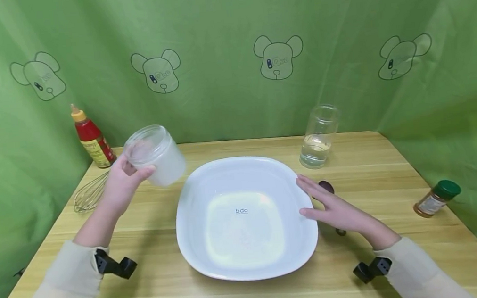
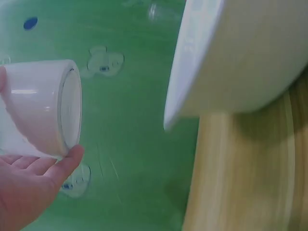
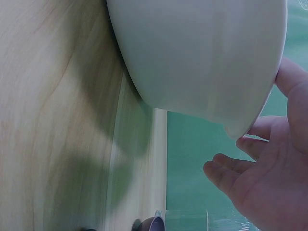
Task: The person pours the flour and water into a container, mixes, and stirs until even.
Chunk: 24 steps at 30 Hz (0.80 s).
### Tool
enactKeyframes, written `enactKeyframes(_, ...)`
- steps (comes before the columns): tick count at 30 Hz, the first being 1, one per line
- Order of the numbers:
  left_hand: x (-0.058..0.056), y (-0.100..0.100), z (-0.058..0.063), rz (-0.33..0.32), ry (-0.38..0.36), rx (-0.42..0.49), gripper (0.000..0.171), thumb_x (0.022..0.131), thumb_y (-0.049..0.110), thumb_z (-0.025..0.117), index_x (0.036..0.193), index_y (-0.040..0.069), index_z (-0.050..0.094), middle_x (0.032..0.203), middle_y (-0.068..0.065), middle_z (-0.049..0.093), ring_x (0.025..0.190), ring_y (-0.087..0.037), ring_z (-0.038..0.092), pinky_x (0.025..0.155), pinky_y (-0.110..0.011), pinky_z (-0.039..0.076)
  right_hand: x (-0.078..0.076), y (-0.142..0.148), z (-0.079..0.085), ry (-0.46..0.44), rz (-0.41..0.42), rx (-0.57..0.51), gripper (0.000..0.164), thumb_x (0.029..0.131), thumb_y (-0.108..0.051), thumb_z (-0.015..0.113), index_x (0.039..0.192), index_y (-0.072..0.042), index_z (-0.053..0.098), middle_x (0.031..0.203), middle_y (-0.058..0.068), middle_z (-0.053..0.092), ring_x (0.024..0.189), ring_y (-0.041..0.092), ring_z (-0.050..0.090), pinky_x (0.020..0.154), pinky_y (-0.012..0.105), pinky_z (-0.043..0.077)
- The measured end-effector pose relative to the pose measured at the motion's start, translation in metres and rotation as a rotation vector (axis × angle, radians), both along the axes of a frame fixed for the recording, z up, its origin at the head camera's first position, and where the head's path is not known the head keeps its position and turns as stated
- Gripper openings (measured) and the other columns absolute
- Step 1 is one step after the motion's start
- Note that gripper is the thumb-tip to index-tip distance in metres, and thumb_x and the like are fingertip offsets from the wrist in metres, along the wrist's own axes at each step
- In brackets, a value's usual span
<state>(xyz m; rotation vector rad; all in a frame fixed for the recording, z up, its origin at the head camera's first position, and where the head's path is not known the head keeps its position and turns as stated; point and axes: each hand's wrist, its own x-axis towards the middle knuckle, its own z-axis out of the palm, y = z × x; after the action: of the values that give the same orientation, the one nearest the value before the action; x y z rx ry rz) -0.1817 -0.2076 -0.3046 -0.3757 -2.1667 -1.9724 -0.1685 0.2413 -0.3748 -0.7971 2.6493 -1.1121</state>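
Above the left side of the table, my left hand grips a clear, wide-mouthed jar. White contents, perhaps powder, lie inside it, and the jar leans with its mouth up and to the left. The left wrist view has the jar at its left edge, fingers and thumb around it. A large white basin stands in the middle, its inside bare except for printed letters. At the basin's right rim, my right hand rests with fingers extended; the right wrist view shows its thumb against the rim.
Back left stand a red sauce bottle and a wire whisk. A glass holding clear liquid is behind the right hand. A dark spoon-like item lies partly under that hand. A green-capped spice jar sits far right.
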Motion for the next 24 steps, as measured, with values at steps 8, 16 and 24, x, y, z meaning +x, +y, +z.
enactKeyframes(8, -0.009, -0.02, -0.019, 0.115, -0.087, -0.005, 0.066, 0.086, 0.009, 0.063, 0.142, 0.002, 0.028, 0.118, 0.0, 0.048, 0.11, -0.013, 0.047, 0.081, -0.018, 0.044, 0.0, 0.0, 0.001, 0.006, 0.001, -0.002, 0.07, 0.092, -0.025, 0.058, 0.145, -0.002, 0.019, 0.151, 0.014, 0.006, 0.135, 0.037, 0.004, 0.102, 0.06, 0.011)
enactKeyframes(16, -0.019, -0.037, -0.036, 0.176, -0.094, -0.082, 0.068, 0.086, 0.015, 0.066, 0.142, 0.003, 0.028, 0.129, -0.014, 0.043, 0.119, -0.023, 0.041, 0.09, -0.025, 0.04, 0.0, -0.001, 0.002, 0.005, 0.003, -0.001, 0.07, 0.092, -0.025, 0.058, 0.145, -0.002, 0.019, 0.151, 0.014, 0.006, 0.135, 0.037, 0.003, 0.101, 0.061, 0.01)
enactKeyframes(24, -0.029, -0.045, -0.059, 0.226, -0.162, -0.11, 0.083, 0.083, 0.018, 0.07, 0.144, 0.001, 0.017, 0.141, -0.021, 0.031, 0.127, -0.031, 0.031, 0.103, -0.042, 0.027, 0.0, 0.001, 0.001, -0.001, -0.003, 0.001, 0.072, 0.091, -0.027, 0.058, 0.145, -0.001, 0.018, 0.151, 0.013, 0.005, 0.135, 0.037, 0.004, 0.102, 0.059, 0.011)
